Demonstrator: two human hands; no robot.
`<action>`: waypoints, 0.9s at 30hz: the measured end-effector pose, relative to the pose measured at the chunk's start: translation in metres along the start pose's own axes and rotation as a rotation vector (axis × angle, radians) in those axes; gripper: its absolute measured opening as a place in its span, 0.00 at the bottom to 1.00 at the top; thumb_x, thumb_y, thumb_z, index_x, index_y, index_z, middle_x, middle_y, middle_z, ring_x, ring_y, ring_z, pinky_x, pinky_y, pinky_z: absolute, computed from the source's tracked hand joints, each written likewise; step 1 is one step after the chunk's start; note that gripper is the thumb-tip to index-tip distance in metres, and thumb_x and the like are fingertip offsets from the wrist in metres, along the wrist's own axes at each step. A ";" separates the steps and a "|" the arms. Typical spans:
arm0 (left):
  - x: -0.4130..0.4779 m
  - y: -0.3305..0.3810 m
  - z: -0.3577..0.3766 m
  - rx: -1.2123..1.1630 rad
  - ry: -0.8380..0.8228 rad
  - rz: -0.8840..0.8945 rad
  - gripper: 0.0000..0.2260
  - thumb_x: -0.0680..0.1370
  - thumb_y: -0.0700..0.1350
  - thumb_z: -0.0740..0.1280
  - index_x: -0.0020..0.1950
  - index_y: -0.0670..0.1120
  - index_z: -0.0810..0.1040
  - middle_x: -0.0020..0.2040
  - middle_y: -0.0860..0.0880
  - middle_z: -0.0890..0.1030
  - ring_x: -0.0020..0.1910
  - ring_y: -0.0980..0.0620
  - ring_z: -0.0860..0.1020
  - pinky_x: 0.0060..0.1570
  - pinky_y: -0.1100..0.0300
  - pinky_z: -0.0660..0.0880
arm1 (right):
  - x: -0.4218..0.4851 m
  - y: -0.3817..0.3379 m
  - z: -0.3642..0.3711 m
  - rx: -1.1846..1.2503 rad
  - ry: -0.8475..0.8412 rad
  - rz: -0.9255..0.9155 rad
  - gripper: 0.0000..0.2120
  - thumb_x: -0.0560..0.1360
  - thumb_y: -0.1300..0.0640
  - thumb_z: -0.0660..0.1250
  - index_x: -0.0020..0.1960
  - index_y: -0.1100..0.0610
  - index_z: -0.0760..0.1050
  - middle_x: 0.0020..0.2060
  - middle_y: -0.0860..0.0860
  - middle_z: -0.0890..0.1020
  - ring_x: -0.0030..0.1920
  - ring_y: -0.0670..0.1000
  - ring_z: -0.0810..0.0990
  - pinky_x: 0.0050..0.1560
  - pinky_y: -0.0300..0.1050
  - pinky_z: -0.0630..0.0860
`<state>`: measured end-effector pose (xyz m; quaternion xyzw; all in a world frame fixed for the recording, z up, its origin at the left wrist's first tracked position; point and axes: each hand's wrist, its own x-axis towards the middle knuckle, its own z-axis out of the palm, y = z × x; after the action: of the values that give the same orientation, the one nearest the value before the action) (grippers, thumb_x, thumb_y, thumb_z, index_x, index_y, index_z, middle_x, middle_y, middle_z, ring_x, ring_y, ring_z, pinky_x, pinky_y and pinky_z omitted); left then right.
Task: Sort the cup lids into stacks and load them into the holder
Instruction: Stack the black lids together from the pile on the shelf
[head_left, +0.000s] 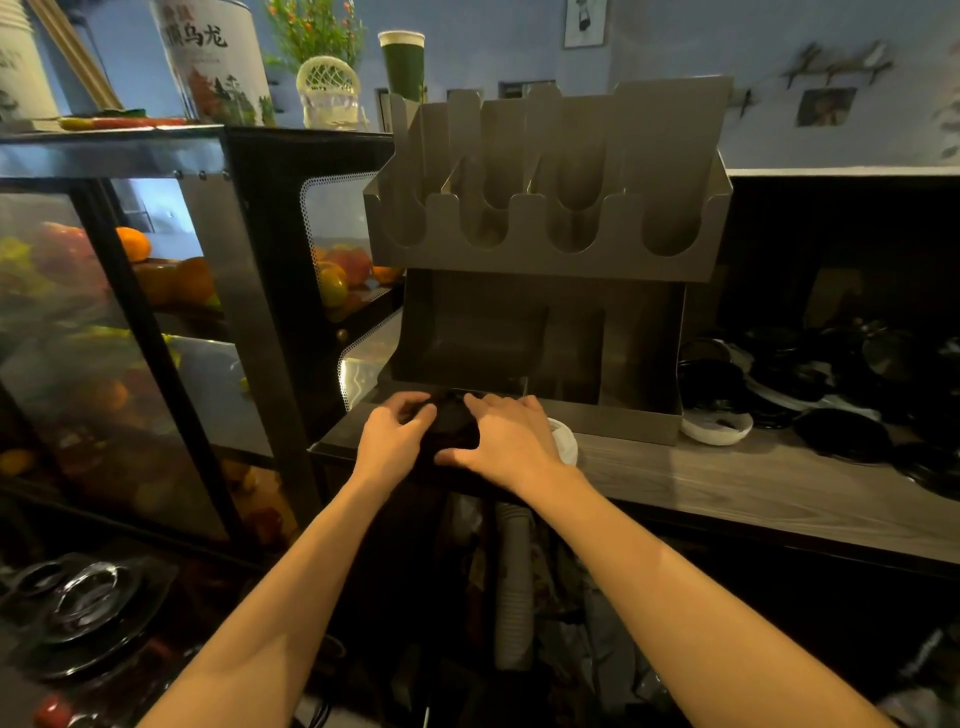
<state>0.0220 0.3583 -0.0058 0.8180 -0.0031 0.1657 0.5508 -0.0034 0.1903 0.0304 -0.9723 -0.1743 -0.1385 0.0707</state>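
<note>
A stack of black cup lids (453, 422) sits on the wooden counter in front of the steel lid holder (545, 260). My left hand (392, 439) grips the stack from the left with curled fingers. My right hand (506, 441) grips it from the right, thumb low at the front. The holder's upper slots look empty. A white lid (566, 441) shows just past my right hand. Another white lid (716, 427) lies by the holder's right foot. A pile of loose black lids (831, 395) spreads over the counter at the right.
A glass display case with fruit (156, 322) stands to the left. The counter's front edge (779, 540) runs toward the right. A stack of grey cups (511, 582) and clutter lie below the counter. Black dishes (88, 608) sit at the lower left.
</note>
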 end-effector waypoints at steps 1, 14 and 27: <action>0.001 0.000 0.000 -0.008 0.001 -0.011 0.12 0.82 0.47 0.68 0.65 0.49 0.79 0.54 0.52 0.82 0.53 0.57 0.80 0.49 0.63 0.76 | 0.001 -0.001 -0.001 -0.002 -0.007 0.004 0.40 0.73 0.27 0.63 0.74 0.53 0.68 0.65 0.51 0.78 0.65 0.54 0.75 0.67 0.51 0.64; -0.015 0.019 -0.001 -0.148 0.043 0.046 0.16 0.84 0.48 0.64 0.72 0.50 0.73 0.64 0.56 0.76 0.63 0.60 0.73 0.60 0.65 0.69 | -0.011 0.009 -0.008 0.035 0.128 -0.007 0.40 0.74 0.26 0.60 0.74 0.54 0.69 0.64 0.52 0.78 0.64 0.54 0.75 0.65 0.50 0.67; -0.040 0.102 0.092 -0.193 -0.186 0.327 0.11 0.83 0.47 0.66 0.66 0.52 0.75 0.59 0.54 0.80 0.59 0.59 0.79 0.58 0.66 0.75 | -0.073 0.122 -0.052 0.308 0.384 0.293 0.17 0.80 0.39 0.62 0.59 0.49 0.79 0.52 0.45 0.80 0.51 0.46 0.77 0.47 0.43 0.72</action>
<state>-0.0106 0.2283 0.0439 0.7619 -0.2023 0.1756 0.5896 -0.0384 0.0441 0.0478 -0.9210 -0.0343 -0.2801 0.2686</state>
